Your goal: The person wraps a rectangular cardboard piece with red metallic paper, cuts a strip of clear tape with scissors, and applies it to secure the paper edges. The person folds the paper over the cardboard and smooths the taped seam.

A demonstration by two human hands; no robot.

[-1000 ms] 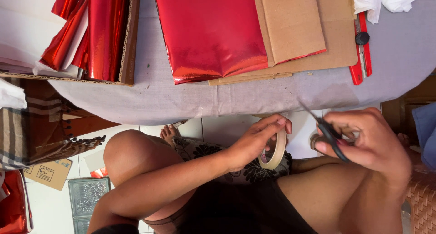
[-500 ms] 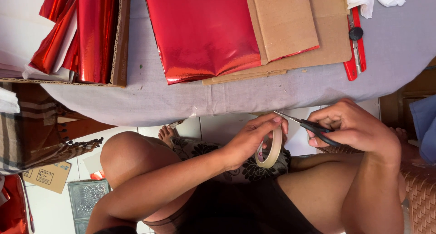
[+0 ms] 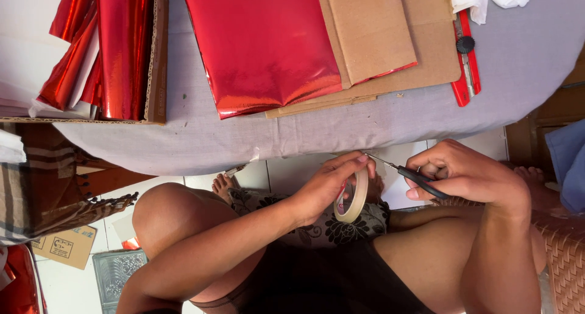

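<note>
Low in the frame, the left hand grips a roll of beige tape, fingertips at its upper edge. Just to the right, the right hand holds black-handled scissors, blades pointing left toward the tape's top. Above, on the grey-covered bench, lie a red foil sheet, brown cardboard and a red utility knife.

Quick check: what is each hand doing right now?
Left hand: closed on a roll of tape.
Right hand: closed on black-handled scissors, blades at the tape.
</note>
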